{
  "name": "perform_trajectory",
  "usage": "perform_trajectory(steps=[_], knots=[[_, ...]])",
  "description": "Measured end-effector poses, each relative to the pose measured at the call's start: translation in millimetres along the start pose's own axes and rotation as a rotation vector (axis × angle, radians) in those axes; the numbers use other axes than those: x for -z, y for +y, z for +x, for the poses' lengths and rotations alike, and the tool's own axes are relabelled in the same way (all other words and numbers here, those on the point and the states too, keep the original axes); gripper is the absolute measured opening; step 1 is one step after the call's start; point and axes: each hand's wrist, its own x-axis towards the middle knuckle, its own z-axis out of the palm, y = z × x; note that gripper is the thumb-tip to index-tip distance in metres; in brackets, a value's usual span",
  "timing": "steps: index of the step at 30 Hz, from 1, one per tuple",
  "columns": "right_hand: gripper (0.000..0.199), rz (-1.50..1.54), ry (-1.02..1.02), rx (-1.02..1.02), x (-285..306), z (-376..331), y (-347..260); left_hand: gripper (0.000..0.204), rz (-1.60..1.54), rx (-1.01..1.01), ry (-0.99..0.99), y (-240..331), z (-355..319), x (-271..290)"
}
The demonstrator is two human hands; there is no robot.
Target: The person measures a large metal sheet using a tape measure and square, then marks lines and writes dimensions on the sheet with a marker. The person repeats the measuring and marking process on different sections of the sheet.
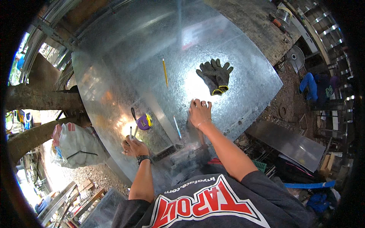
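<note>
We are pressing our right hand [199, 112] flat, fingers spread, on the metal sheet [125, 53]. Our left hand [134, 146] is pinching a pen [130, 132] upright at the sheet's near edge, just beside a purple tape measure [144, 121]. A blue marker [177, 127] is lying between our hands; a pencil [165, 72] and gloves [215, 76] are lying farther out.

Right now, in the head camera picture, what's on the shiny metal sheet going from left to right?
Left hand holding a pen, then purple tape measure, yellow pencil, blue pen, right hand flat on the metal sheet, then dark gloves.
</note>
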Motion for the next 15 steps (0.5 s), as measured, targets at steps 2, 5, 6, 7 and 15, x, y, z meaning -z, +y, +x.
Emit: perform_trajectory(steps=[2, 5, 6, 7, 15], knots=[[0.038, 0.01, -0.018, -0.005, -2, -5, -1, 0.04, 0.002, -0.017, 0.013, 0, 3, -2], [0.038, 0.042, -0.022, 0.012, 0, 6, 4, 0.04, -0.005, -0.03, 0.032, -1, 3, -8], [0.039, 0.046, -0.054, 0.006, 6, 15, 4, 0.04, -0.004, -0.039, 0.033, -3, 2, -8], [0.041, 0.05, -0.086, 0.0, 9, 19, 3, 0.039, -0.002, -0.024, 0.0, -6, 2, -7], [0.035, 0.047, 0.03, 0.031, 2, 3, 11, 0.038, -0.042, 0.024, -0.062, -7, 2, -6]])
